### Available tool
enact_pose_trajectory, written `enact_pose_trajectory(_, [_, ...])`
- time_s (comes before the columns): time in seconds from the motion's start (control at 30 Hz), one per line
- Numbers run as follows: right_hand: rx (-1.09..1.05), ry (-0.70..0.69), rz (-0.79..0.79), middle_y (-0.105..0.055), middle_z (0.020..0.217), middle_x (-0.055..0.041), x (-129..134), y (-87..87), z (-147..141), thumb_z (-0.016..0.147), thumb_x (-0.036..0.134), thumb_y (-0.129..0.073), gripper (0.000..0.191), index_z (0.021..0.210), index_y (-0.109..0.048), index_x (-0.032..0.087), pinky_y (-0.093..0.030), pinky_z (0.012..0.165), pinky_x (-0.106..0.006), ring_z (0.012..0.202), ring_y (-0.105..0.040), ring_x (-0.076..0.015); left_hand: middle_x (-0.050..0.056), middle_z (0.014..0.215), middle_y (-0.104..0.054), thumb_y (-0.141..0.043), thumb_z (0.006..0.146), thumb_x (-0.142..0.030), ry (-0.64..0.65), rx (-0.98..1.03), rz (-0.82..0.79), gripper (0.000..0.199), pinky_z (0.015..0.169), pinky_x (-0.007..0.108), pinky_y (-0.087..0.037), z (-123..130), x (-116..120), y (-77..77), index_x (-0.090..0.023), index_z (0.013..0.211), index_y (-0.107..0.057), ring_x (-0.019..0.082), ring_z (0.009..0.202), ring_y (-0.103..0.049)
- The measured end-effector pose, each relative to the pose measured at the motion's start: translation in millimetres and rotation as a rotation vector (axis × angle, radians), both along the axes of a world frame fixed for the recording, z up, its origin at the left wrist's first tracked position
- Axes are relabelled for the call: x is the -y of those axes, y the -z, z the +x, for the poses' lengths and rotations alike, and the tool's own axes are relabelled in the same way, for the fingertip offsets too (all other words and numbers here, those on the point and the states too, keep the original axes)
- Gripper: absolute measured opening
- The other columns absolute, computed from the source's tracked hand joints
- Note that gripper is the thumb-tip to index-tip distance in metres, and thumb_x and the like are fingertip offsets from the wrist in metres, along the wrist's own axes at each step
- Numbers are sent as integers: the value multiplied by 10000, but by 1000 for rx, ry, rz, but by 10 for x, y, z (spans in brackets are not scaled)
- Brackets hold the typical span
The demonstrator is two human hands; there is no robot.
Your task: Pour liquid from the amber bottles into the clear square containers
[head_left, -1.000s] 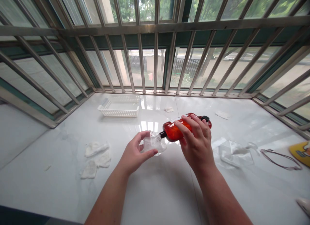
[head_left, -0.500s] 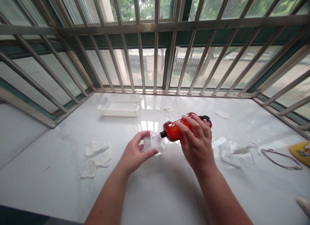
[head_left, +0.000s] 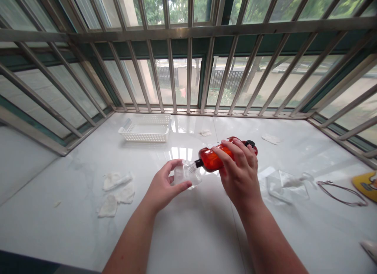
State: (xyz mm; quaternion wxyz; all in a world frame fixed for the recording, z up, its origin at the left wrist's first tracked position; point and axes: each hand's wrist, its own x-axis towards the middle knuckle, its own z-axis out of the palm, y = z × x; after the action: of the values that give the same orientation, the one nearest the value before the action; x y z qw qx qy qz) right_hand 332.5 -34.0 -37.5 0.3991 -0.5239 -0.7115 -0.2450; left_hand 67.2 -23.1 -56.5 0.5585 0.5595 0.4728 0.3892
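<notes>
A small clear bottle [head_left: 188, 175] is gripped by my left hand [head_left: 164, 185], its neck tilted up to the right. My right hand [head_left: 238, 170] holds a red-amber bottle [head_left: 210, 160] lying almost sideways, its black neck tipped down to the left against the mouth of the clear bottle. Behind the right hand's fingers a black cap [head_left: 250, 143] shows. Whether liquid is flowing is too small to tell. To the right of my right hand lies a clear plastic item [head_left: 287, 185] with a pump-like top, on the white surface [head_left: 194, 234].
A white perforated basket [head_left: 145, 137] stands at the back left. Crumpled white tissues [head_left: 118, 191] lie at left, smaller scraps [head_left: 271, 139] at the back. A cord loop [head_left: 341, 193] and a yellow object [head_left: 365, 185] are at right. Metal window bars [head_left: 188, 32] rise behind.
</notes>
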Motion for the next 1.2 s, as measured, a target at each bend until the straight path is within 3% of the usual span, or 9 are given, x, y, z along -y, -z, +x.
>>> enact_pose_trajectory(0.2, [22,8,-10,-694,1523,-79,-3,21,23,1002,40,-697,603,1513,-653,358,-326,1356,-594,1526,-564,-334,144,1575,-617,-998,801,-491,16,-20,-33,782,1050,473,-651,-2,15,-62,-277,1457,-630,381,1302,-736])
enact_pose_trajectory(0.37, [7,12,-4,-701,1511,-78,6,10,13,986,23,-713,672,1553,-625,374,-330,1352,-600,1515,-572,-338,147,1558,-635,-1006,786,-485,-8,-23,-9,785,1051,492,-652,-2,6,-25,-270,1451,-648,384,1279,-744])
enact_pose_trajectory(0.77, [18,19,-11,-696,1517,-80,-8,29,21,979,22,-716,596,1472,-669,355,-325,1353,-610,1513,-576,-340,154,1584,-617,-994,805,-449,6,-57,-43,768,1041,488,-655,5,12,-112,-267,1460,-636,369,1235,-768])
enact_pose_trajectory(1.2, [-2,21,-2,-713,1487,-79,5,5,-4,960,-10,-725,618,1462,-691,349,-323,1352,-606,1508,-577,-337,142,1561,-634,-1002,782,-463,-11,-61,-27,755,1022,500,-662,11,12,-64,-281,1430,-660,369,1200,-777])
